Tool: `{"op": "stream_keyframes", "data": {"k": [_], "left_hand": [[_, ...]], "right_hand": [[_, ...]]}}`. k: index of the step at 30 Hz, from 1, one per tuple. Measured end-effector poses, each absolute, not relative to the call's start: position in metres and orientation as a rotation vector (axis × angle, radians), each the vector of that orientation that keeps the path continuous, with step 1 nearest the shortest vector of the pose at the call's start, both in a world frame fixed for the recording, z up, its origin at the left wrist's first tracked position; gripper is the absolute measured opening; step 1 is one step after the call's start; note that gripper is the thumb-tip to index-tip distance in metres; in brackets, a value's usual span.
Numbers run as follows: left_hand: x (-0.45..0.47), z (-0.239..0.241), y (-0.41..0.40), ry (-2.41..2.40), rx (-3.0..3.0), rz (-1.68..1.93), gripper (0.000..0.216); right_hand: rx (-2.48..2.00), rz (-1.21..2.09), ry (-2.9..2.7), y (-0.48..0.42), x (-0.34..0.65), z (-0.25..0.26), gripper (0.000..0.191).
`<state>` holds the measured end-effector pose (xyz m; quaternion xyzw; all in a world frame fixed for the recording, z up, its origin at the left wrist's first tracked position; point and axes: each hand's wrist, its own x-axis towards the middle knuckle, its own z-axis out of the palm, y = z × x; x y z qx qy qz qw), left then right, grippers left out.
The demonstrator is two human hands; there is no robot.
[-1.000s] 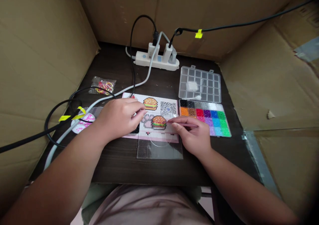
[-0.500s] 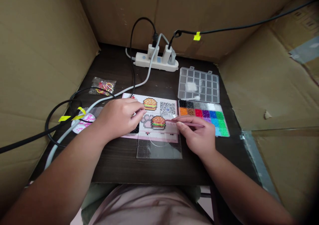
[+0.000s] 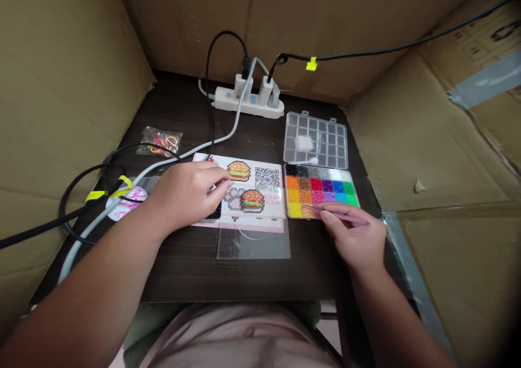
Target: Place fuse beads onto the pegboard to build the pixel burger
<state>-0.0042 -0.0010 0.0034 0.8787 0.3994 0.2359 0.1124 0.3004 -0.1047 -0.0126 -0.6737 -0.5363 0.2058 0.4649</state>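
My left hand (image 3: 185, 194) rests on the pattern sheet (image 3: 266, 175) with its fingers curled and pinched near the printed burger, pressing the paper down. My right hand (image 3: 358, 238) holds thin pink tweezers (image 3: 334, 214); their tip reaches into the bead box (image 3: 321, 191) at its front compartments of yellow and orange beads. A bead burger (image 3: 252, 200) sits on the clear pegboard (image 3: 252, 238), which lies over the sheet's lower half.
The box's clear lid (image 3: 316, 139) lies open behind the beads. A white power strip (image 3: 248, 99) with plugs and cables sits at the back. A bag of rubber bands (image 3: 159, 141) and a pink-white round piece (image 3: 122, 205) lie left. Cardboard walls surround the dark table (image 3: 195, 270).
My right hand has moved right with the tweezers, from the bead burger on the pegboard to the bead box. My left hand has stayed on the sheet. The view shifted slightly.
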Motion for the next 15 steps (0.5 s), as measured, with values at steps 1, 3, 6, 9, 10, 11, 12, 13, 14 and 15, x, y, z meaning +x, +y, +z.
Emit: {"op": "stream_keyframes", "data": {"k": [1, 3, 6, 9, 10, 11, 12, 13, 14, 15], "left_hand": [[-0.0042, 0.0032, -0.0008, 1.173, 2.58, 0.696, 0.027], [-0.0041, 0.0029, -0.0003, 1.175, 2.577, 0.702, 0.027], [-0.0038, 0.0027, 0.0001, 1.175, 2.579, 0.704, 0.027], [-0.0039, 0.0025, 0.0, 1.173, 2.583, 0.695, 0.027], [-0.0041, 0.0023, 0.0, 1.172, 2.588, 0.694, 0.027], [-0.0042, 0.0021, 0.0, 1.169, 2.594, 0.697, 0.028], [-0.0043, 0.0017, 0.0001, 1.166, 2.603, 0.702, 0.028], [-0.0044, 0.0014, 0.0002, 1.162, 2.612, 0.708, 0.028], [-0.0045, 0.0011, 0.0004, 1.16, 2.617, 0.715, 0.028], [-0.0045, 0.0008, 0.0006, 1.16, 2.62, 0.721, 0.028]], "right_hand": [[-1.635, 0.513, -1.316, -0.1054, 0.2992, -0.0145, 0.002], [-1.606, 0.524, -1.316, -0.1055, 0.297, -0.0169, 0.002], [-1.59, 0.514, -1.327, -0.1041, 0.2954, -0.0174, 0.002], [-1.579, 0.511, -1.313, -0.1022, 0.2948, -0.017, 0.002], [-1.579, 0.517, -1.305, -0.1017, 0.2945, -0.0172, 0.001], [-1.578, 0.523, -1.299, -0.1011, 0.2941, -0.0175, 0.001], [-1.579, 0.529, -1.295, -0.1006, 0.2937, -0.018, 0.001], [-1.581, 0.535, -1.292, -0.1002, 0.2933, -0.0186, 0.001], [-1.581, 0.542, -1.288, -0.0999, 0.2927, -0.0191, 0.002], [-1.579, 0.548, -1.284, -0.0997, 0.2922, -0.0195, 0.002]]}}
